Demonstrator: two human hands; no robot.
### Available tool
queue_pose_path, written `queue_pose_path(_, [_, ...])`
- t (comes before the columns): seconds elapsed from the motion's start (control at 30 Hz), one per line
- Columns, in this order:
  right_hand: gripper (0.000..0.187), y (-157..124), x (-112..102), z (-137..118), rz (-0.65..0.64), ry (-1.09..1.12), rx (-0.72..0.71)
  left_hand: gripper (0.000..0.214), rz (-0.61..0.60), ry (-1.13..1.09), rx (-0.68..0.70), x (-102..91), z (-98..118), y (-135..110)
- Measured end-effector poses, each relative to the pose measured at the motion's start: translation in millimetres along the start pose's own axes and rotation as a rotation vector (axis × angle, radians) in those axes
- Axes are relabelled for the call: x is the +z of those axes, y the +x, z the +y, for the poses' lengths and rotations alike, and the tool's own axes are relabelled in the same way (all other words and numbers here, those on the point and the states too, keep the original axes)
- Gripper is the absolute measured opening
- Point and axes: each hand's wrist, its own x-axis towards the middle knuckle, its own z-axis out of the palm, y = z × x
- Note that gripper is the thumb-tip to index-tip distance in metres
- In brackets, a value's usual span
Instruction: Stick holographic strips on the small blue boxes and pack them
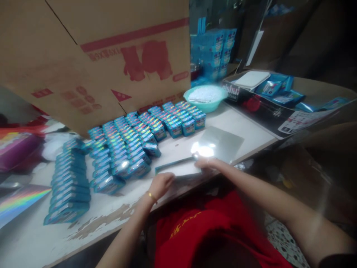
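Note:
A shallow rectangular box (178, 167), white inside with a blue-green rim, lies at the table's front edge between my hands. My left hand (162, 184), a gold bracelet at its wrist, is closed on the near left side of the box. My right hand (205, 162) is closed at its right end, and blur hides the fingertips. Just beyond my right hand lies a shiny silvery sheet (225, 143) that reflects a bright light. Rows of small blue packets (136, 137) stand to the left of and behind the box.
A large cardboard carton (97, 74) rises behind the packets. A green bowl (208, 106) with white contents stands at the back. On the right, an open carton (259, 111) holds blue packets and a white lid-like piece. Stacked blue boxes (214, 52) stand farther back.

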Motion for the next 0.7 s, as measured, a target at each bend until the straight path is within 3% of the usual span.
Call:
queue_pose_path(0.17, [0.062,4.1,-3.8,6.2,0.041,-0.053,-0.087,0.027,-0.105,-0.199,-0.056,-9.9,-13.0,29.4])
queue_pose_path(0.27, [0.058,-7.0,0.2,-4.1,0.192,-0.272,-0.171,0.023,-0.128,-0.267,-0.072,-4.5,-20.2,39.4])
queue_pose_path(0.37, [0.054,-26.0,7.4,-16.4,0.425,-0.460,-0.333,0.024,-0.142,-0.321,-0.092,2.9,-26.0,44.2])
queue_pose_path(0.43, [0.050,-38.4,18.8,-16.7,0.524,-0.514,-0.537,0.025,-0.129,-0.312,-0.115,6.0,-27.2,44.7])
queue_pose_path(0.53, [0.043,-46.3,49.7,-2.0,0.539,-0.612,-0.799,0.026,-0.048,-0.198,-0.088,8.0,-23.9,38.9])
queue_pose_path(0.6, [0.030,-42.3,73.0,11.5,0.566,-0.680,-0.817,0.031,0.040,-0.053,0.011,8.7,-20.1,29.2])
queue_pose_path(0.7, [0.019,-29.1,94.9,24.5,0.601,-0.730,-0.733,0.033,0.109,0.151,0.158,10.3,-16.9,9.0])
